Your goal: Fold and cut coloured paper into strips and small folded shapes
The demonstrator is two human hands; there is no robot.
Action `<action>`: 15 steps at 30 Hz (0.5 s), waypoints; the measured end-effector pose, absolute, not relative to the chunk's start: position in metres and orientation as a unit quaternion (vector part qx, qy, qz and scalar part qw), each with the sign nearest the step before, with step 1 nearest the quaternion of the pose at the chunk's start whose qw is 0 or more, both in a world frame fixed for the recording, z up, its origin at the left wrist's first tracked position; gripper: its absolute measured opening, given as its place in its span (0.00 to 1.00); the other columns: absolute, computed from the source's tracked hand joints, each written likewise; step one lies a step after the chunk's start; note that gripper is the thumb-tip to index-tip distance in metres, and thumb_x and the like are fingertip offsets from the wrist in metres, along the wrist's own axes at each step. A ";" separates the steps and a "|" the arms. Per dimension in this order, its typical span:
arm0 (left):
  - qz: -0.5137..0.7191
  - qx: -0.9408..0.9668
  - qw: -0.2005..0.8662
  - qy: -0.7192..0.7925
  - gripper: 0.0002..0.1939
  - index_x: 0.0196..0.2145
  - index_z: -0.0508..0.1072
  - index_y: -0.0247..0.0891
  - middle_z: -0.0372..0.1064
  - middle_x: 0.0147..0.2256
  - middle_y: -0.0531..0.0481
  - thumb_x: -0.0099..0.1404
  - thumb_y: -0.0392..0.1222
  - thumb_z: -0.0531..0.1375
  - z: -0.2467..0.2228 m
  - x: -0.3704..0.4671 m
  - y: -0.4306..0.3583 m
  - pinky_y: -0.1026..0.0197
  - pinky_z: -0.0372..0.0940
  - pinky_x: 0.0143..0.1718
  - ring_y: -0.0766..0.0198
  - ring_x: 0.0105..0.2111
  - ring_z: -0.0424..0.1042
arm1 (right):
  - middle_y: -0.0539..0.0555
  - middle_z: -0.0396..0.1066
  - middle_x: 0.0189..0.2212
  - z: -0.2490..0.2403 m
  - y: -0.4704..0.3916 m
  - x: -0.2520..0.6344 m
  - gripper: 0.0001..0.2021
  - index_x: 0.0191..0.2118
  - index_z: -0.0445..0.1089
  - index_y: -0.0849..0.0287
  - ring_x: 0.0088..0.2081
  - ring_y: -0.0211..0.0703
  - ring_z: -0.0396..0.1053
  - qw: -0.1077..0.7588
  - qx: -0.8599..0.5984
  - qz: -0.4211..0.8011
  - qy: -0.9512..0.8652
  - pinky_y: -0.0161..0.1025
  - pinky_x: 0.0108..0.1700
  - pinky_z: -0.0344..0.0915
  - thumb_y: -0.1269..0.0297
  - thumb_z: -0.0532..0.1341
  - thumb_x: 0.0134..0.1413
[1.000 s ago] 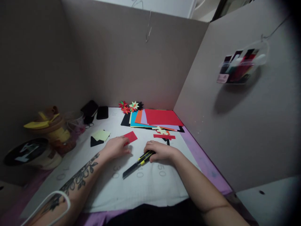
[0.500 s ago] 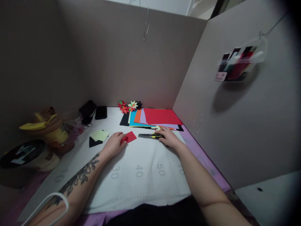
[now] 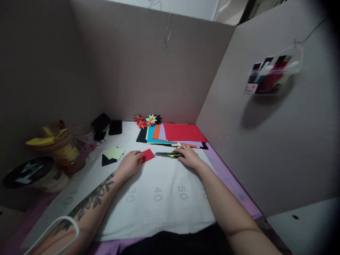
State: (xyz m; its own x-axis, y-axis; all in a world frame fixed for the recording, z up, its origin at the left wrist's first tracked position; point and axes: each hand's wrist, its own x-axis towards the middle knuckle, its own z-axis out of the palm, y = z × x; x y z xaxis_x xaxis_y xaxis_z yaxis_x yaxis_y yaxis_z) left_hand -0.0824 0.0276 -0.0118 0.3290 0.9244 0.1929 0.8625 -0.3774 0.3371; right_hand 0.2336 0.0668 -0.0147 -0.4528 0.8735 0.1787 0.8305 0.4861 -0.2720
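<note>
We've got our L hand [image 3: 131,163] palm down on the white mat [image 3: 164,177], fingers part curled, tips at the L edge of a small red paper square [image 3: 148,155]; can't tell if they're pinching it or just resting on it. The square lies flat, approx. mid-mat, btwn our two hands. Our R hand [image 3: 190,156] is palm down too, fingers loosely bent over the R end of a black-and-yellow tool [image 3: 163,154]; grip's hidden under the hand, so can't tell how firmly, if at all, we've got hold of it. Tool lies w/ its dark end pointing L, just beside the square's R corner. A pale scrap [image 3: 176,144] pokes out nr our R fingertips. L of our L hand: pale green paper [image 3: 113,153] partly over black paper [image 3: 107,160]. Further back there's a stack of coloured sheets [image 3: 184,132], red on top, w/ lilac, orange, blue & black edges showing, and folded paper stars [image 3: 151,119] behind its L end, nr the back wall. Far L, a round container [image 3: 29,172] w/ dark top; on the R wall, a clear holder [image 3: 271,76] hangs, filled.
</note>
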 end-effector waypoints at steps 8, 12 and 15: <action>0.168 0.817 0.086 0.545 0.18 0.43 0.74 0.42 0.69 0.47 0.45 0.61 0.34 0.49 -0.013 -0.081 0.027 0.56 0.59 0.49 0.55 0.47 0.66 | 0.55 0.63 0.42 -0.016 0.067 0.232 0.21 0.50 0.68 0.52 0.47 0.47 0.57 0.153 -0.499 0.077 -0.849 0.43 0.49 0.54 0.73 0.60 0.48; 0.170 0.819 0.076 0.543 0.18 0.43 0.74 0.42 0.70 0.46 0.45 0.61 0.33 0.48 -0.014 -0.082 0.027 0.56 0.60 0.48 0.55 0.46 0.66 | 0.55 0.64 0.42 -0.016 0.067 0.233 0.21 0.50 0.68 0.51 0.47 0.48 0.57 0.151 -0.510 0.075 -0.844 0.42 0.48 0.55 0.72 0.60 0.48; 0.172 0.822 0.073 0.538 0.18 0.43 0.74 0.42 0.70 0.46 0.45 0.62 0.34 0.48 -0.015 -0.082 0.027 0.57 0.60 0.48 0.55 0.46 0.66 | 0.55 0.64 0.42 -0.016 0.067 0.232 0.21 0.50 0.67 0.51 0.48 0.48 0.57 0.150 -0.510 0.074 -0.844 0.42 0.47 0.55 0.72 0.59 0.49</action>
State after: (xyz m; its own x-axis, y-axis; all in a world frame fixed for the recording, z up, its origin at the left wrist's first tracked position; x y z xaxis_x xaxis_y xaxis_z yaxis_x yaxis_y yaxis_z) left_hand -0.0825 0.0272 -0.0152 0.3621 0.9096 0.2039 0.8598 -0.4104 0.3039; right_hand 0.2325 0.0667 -0.0157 -0.4341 0.8833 0.1771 0.8390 0.4680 -0.2775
